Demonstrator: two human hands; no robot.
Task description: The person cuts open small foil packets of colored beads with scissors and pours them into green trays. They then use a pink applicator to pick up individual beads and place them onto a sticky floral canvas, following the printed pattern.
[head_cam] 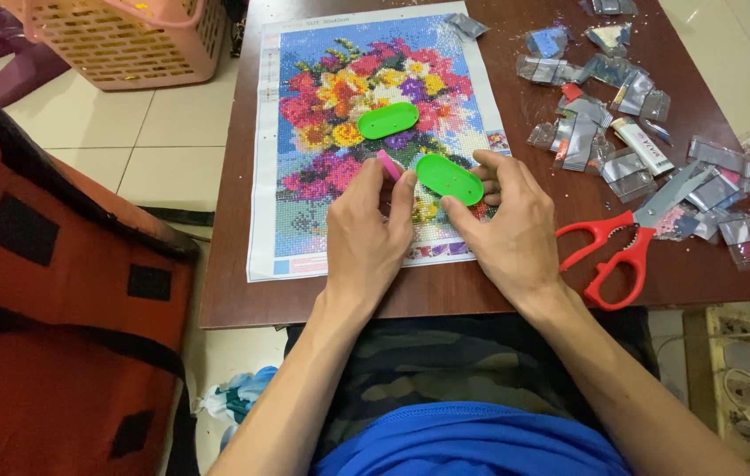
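Left hand (364, 231) pinches a small pink tool (388, 164) at the fingertips, palm down on the diamond-painting canvas (304, 211) — wrist braced for steady work. Right hand (509, 231) grips the near green tray (450, 179) by its edges, kept just beside the tool. 2nd green tray (388, 120) lies on the canvas, untouched. Red scissors (617, 247) & bead packets (582, 132) lie to the right on the table (234, 264) — apart from both hands.

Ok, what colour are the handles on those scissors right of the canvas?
Red; the scissors lie open on the brown table, clearest in the head view.
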